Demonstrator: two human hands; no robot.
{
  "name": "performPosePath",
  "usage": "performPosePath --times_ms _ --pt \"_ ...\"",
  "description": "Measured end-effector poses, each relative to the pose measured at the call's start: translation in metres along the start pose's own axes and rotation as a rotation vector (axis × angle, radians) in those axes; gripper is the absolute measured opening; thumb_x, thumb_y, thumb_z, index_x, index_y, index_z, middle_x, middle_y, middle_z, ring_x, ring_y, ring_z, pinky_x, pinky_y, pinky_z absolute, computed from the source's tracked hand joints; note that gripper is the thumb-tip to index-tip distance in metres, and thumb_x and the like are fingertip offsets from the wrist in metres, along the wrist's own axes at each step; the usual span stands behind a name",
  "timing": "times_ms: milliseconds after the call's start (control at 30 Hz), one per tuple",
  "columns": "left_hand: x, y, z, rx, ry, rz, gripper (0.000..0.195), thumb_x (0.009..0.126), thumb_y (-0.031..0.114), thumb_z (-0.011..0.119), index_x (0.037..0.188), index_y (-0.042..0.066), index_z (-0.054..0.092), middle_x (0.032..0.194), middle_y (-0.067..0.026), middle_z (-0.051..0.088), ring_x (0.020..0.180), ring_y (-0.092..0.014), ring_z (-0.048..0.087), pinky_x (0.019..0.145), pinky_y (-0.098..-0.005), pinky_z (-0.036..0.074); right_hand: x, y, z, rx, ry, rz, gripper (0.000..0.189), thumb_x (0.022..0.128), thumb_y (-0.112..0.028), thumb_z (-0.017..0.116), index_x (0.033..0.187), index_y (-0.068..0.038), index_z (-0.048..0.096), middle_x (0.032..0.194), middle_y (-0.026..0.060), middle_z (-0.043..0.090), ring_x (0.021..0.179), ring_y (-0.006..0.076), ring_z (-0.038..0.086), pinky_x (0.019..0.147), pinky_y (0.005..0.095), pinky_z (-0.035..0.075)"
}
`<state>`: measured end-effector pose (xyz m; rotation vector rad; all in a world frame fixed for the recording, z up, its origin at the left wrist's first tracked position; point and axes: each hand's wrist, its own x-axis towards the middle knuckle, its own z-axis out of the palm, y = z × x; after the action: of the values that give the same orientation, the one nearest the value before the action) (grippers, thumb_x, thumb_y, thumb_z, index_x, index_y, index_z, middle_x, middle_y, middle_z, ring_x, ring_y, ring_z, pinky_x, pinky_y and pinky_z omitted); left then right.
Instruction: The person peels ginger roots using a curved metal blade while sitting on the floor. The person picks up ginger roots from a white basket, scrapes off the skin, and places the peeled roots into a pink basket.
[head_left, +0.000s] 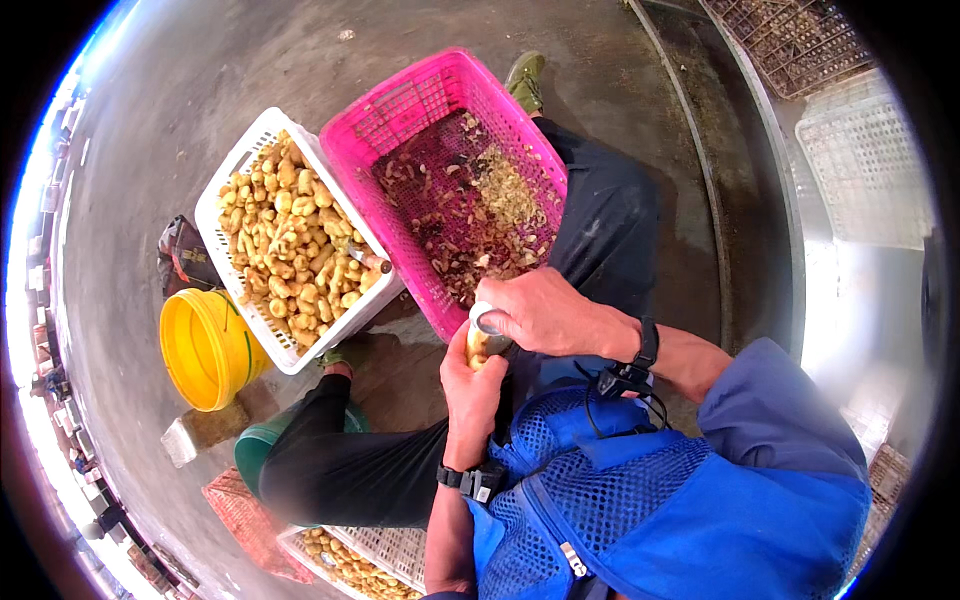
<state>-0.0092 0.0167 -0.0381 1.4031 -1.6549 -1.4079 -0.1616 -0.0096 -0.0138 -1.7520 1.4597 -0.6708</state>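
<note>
My left hand (474, 375) is closed around a pale piece of ginger root (477, 346) near the lower corner of a pink plastic crate. My right hand (536, 311) meets it from the right, gripping a small round metal-rimmed tool (489, 318) against the ginger; its exact kind cannot be told. The pink crate (346, 135) holds scattered peelings (510, 187) on its bottom. Beside it stands a white plastic crate (214, 225) full of ginger roots (289, 240). A knife with a brown handle (373, 261) lies on those roots, near the crate's right edge.
A yellow bucket (196, 349) lies tilted beside the white crate, with a dark bag (184, 251) behind it. A block (214, 424), a green bucket (251, 454) and a red woven sack (251, 517) are lower left. Another ginger crate (345, 559) sits below. Crates (862, 150) stand at right.
</note>
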Motion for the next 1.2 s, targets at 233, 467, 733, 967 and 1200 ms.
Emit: performPosePath --times_ms 233,467,733,967,1200 --pt "0.003 0.036 -0.009 -0.612 -0.078 -0.608 0.045 0.066 -0.004 0.04 0.111 0.002 0.043 0.055 0.0035 0.043 0.034 -0.002 0.03 0.028 -0.0159 0.024 0.009 0.001 -0.01 0.179 0.204 0.2 0.013 0.071 -0.015 0.053 0.074 -0.003 0.047 0.063 0.0149 0.052 0.061 0.0332 0.052 0.051 0.0379 0.04" --pt "0.003 0.034 -0.012 -0.863 -0.14 -0.625 0.042 0.068 -0.001 0.04 0.11 0.003 0.041 0.054 0.0025 0.04 0.033 -0.002 0.029 0.028 -0.0152 0.024 0.013 0.01 -0.014 0.009 0.459 0.146 0.013 0.071 -0.013 0.054 0.076 -0.002 0.048 0.064 0.0155 0.052 0.061 0.0322 0.053 0.05 0.0365 0.041" --pt "0.004 0.026 -0.017 -1.036 -0.213 -0.66 0.034 0.069 0.003 0.041 0.103 0.004 0.041 0.059 -0.0005 0.04 0.034 -0.004 0.027 0.029 -0.0157 0.023 0.011 0.01 0.001 0.117 0.153 0.071 0.013 0.071 -0.015 0.052 0.074 -0.004 0.047 0.061 0.0152 0.052 0.06 0.0336 0.052 0.051 0.0392 0.04" --pt "0.004 0.02 -0.02 -1.084 -0.245 -0.686 0.032 0.068 0.005 0.041 0.1 0.005 0.04 0.06 -0.0018 0.041 0.034 -0.005 0.027 0.029 -0.0167 0.023 0.0 -0.001 -0.003 0.13 0.099 -0.044 0.011 0.07 -0.013 0.055 0.077 -0.005 0.05 0.063 0.0139 0.051 0.061 0.0312 0.052 0.052 0.0362 0.041" --pt "0.0 0.023 -0.018 -1.081 -0.257 -0.597 0.028 0.068 0.004 0.042 0.096 0.003 0.043 0.063 -0.0018 0.042 0.037 -0.005 0.03 0.031 -0.0162 0.025 0.01 0.014 -0.018 0.175 0.416 0.158 0.008 0.073 -0.009 0.053 0.077 -0.002 0.05 0.06 0.0077 0.053 0.056 0.0139 0.053 0.05 0.0264 0.041"
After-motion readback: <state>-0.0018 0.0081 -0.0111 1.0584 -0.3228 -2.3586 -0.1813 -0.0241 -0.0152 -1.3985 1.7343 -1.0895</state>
